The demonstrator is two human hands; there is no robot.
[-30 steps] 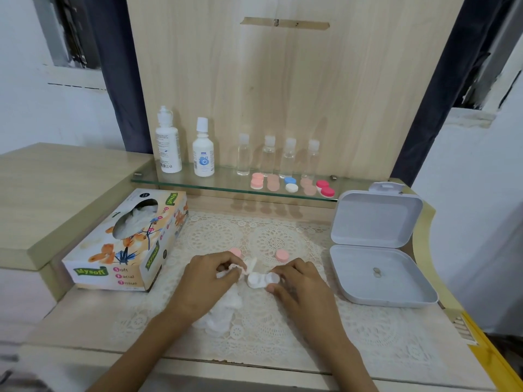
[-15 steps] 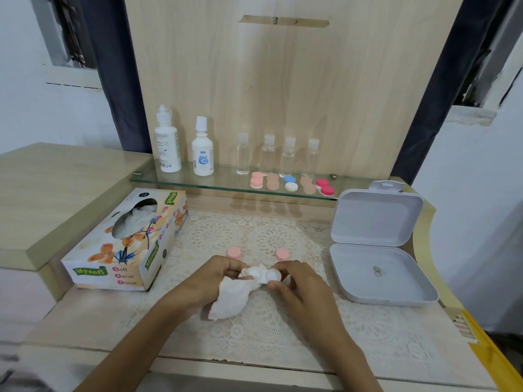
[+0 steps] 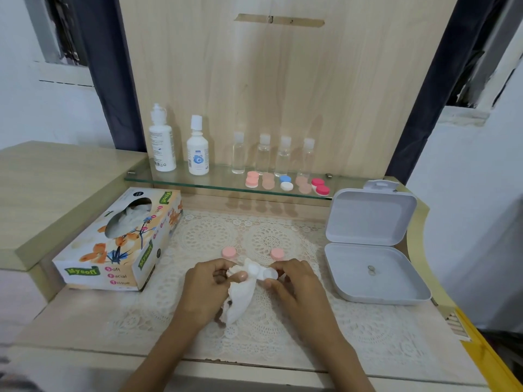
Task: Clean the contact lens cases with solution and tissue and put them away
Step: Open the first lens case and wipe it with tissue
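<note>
A white contact lens case (image 3: pixel 264 273) is held just above the lace mat at the middle of the table. My right hand (image 3: pixel 294 284) pinches its right end. My left hand (image 3: pixel 206 290) grips a crumpled white tissue (image 3: pixel 239 299) and pushes part of it into the case's left cup. Two pink caps (image 3: pixel 229 252) (image 3: pixel 277 253) lie on the mat just behind my hands. Two white solution bottles (image 3: pixel 162 140) (image 3: pixel 197 147) stand on the glass shelf (image 3: pixel 175 181). Several closed lens cases (image 3: pixel 286 183) lie in a row on that shelf.
A tissue box (image 3: pixel 119 244) lies at the left of the mat. An open grey storage box (image 3: pixel 370 247) sits at the right, lid up, with a small item inside. Several small clear bottles (image 3: pixel 273 155) stand on the shelf. The wooden back panel rises behind.
Both hands have lifted the lens case off the mat. The tissue has come up with my left hand and now presses into the case's left cup.
</note>
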